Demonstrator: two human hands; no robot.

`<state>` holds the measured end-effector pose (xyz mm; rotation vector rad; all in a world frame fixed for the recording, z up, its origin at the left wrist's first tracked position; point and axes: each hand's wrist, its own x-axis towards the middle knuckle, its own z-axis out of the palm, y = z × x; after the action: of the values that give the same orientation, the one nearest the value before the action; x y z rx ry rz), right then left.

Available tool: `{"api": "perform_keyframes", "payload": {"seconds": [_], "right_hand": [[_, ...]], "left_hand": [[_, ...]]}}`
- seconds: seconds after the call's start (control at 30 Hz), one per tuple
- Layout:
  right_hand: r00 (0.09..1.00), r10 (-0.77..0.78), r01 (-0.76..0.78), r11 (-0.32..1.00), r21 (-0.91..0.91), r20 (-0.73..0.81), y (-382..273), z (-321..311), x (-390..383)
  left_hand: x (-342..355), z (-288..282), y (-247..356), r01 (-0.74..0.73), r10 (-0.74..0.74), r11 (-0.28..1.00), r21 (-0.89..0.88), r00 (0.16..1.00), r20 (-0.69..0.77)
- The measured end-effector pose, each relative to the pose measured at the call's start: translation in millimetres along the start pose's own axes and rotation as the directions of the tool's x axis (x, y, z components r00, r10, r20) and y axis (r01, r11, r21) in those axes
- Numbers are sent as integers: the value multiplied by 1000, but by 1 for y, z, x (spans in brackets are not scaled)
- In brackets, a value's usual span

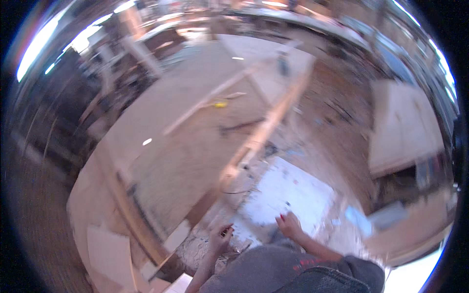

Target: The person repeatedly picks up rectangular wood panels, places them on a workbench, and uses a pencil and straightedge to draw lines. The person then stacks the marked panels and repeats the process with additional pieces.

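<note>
Near the lower middle, my left hand [221, 235] has its fingers curled around something small and dark, too blurred to name. To its right, my right hand [291, 226] is closed around what looks like a small red object. It is over a pale white panel [288, 188] marked with dark specks. A long wooden beam [255, 137] runs diagonally away beside the panel, and a dark cord [234, 192] loops near its close end. The whole picture is smeared by motion.
A broad board [132, 127] with wooden strips spreads ahead and left, holding a small yellow object [220, 104]. An upright teal object [282, 63] stands farther back. Pale panels [401, 127] are at the right; cluttered benches [312, 24] line the back. Loose boards [107, 254] lie at lower left.
</note>
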<state>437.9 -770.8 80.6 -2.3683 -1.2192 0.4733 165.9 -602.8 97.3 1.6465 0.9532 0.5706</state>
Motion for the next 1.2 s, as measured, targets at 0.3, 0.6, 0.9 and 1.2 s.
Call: {"api": "perform_keyframes", "payload": {"seconds": [0.3,0.6,0.9,1.2], "right_hand": [[661,552,-430,834,347,-508,196,-190,-19],[325,882,-612,470,636,-340,285,-217,-50],[222,968,-847,249,470,-112,366,-224,-19],[-198,965,-911,-246,332,172,428,-109,-90]], "left_hand": [[102,216,68,-52,-64,981,187,823,565],[238,361,105,-290,-60,923,252,538,841],[359,536,149,-437,22,889,136,337,941],[500,703,185,-557,-161,778,291,272,949]]}}
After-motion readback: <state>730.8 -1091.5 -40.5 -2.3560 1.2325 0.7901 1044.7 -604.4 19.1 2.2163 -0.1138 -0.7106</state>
